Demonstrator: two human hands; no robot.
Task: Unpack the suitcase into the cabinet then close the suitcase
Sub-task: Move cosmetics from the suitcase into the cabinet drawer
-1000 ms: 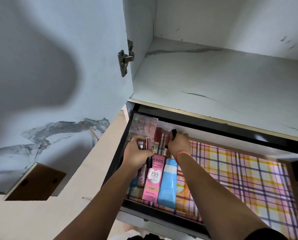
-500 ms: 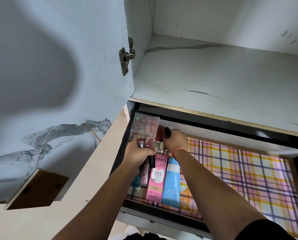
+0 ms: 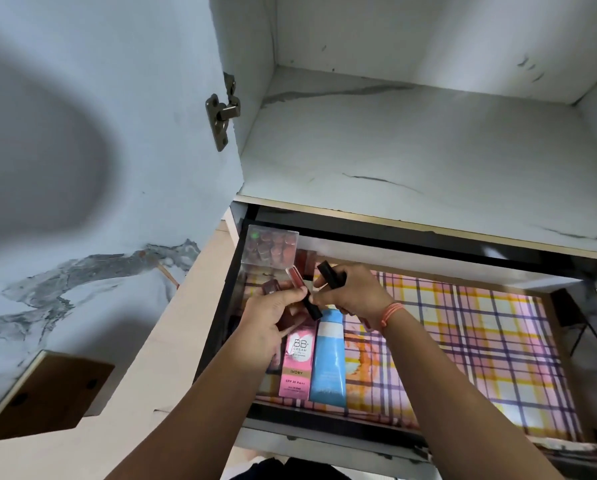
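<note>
Both hands hover over the left end of an open cabinet drawer (image 3: 564,327) lined with plaid paper. My left hand (image 3: 273,317) grips a lip gloss tube (image 3: 299,285) with a black cap, plus a small dark red item. My right hand (image 3: 352,292) holds a black lipstick tube (image 3: 330,273) between thumb and fingers. Below them lie a pink BB cream box (image 3: 297,365) and a blue tube (image 3: 328,362). A clear case of small round pots (image 3: 271,245) leans in the drawer's back left corner. No suitcase is in view.
Above the drawer runs a white marble-pattern shelf (image 3: 411,147), bare. The cabinet door (image 3: 99,133) stands open at left with a metal hinge (image 3: 222,116). Most of the drawer's plaid liner (image 3: 463,341) to the right carries nothing.
Both hands have drawn back slightly toward me and come together over the tubes. The right hand's black tube is now tilted up in plain view.
</note>
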